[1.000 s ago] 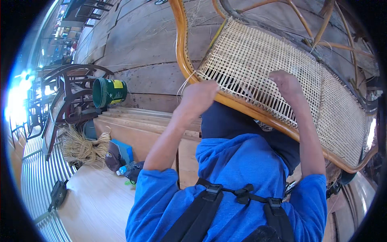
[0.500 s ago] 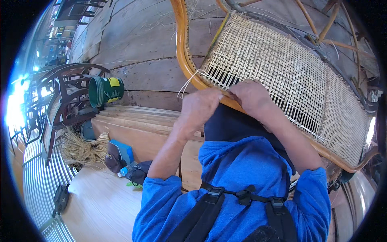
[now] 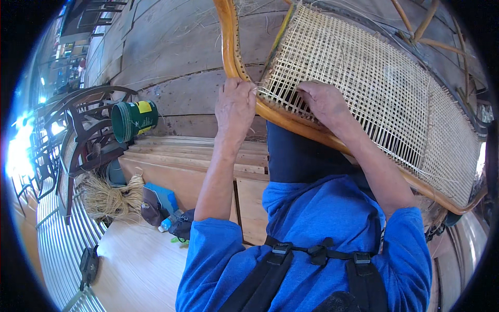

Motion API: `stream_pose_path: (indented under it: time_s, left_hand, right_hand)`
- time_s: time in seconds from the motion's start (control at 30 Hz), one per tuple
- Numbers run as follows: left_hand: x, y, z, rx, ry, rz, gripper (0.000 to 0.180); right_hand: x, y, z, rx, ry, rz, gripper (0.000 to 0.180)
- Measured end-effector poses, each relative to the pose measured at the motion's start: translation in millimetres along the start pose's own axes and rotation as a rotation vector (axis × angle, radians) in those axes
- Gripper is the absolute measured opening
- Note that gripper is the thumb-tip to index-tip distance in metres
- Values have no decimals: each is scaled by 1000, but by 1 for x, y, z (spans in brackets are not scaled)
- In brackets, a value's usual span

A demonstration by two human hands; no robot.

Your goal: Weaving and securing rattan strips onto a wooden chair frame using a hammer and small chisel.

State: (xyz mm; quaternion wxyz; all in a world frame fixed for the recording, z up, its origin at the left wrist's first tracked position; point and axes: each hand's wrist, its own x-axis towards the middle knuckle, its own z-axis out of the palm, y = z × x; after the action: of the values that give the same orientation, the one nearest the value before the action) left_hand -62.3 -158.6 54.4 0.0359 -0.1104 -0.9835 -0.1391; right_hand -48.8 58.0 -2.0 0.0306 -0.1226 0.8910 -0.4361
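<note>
A rattan chair frame (image 3: 229,47) with a half-woven pale cane seat panel (image 3: 364,78) lies tilted across my lap. My left hand (image 3: 235,104) is closed around the orange-brown frame at its lower corner. On the woven panel near that corner rests my right hand (image 3: 323,101), its fingers pinching a thin cane strand (image 3: 261,92) at the mesh edge. Loose strands stick out between the two hands. Both sleeves are blue.
A green bucket (image 3: 132,120) lies on its side on a dark wooden chair (image 3: 78,135) at the left. A bundle of straw-coloured cane (image 3: 112,197) lies by a blue box (image 3: 163,195) and a plastic bottle (image 3: 169,223). Stacked wooden planks (image 3: 182,156) sit below the frame.
My right hand came down from the panel's middle to its lower left corner. The left hand moved onto the frame and closed on it, and the frame now sits closer and more upright.
</note>
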Motion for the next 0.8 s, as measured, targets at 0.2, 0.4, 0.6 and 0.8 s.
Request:
stream_pose_path:
  time_s: [0.2,0.4,0.6,0.8]
  left_hand:
    - [3,3,-9,90,-24,54,11]
    - [5,0,-8,84,-26,77,11]
    - [8,16,-15,232,-35,92,11]
    - [14,11,-20,222,-86,140,10]
  right_hand:
    - [-8,2,-11,51,-10,12,12]
    - [-6,4,-3,2,-28,8,12]
    - [-8,8,-4,13,12,-14,9]
    - [-13,5,-13,153,92,-38,9]
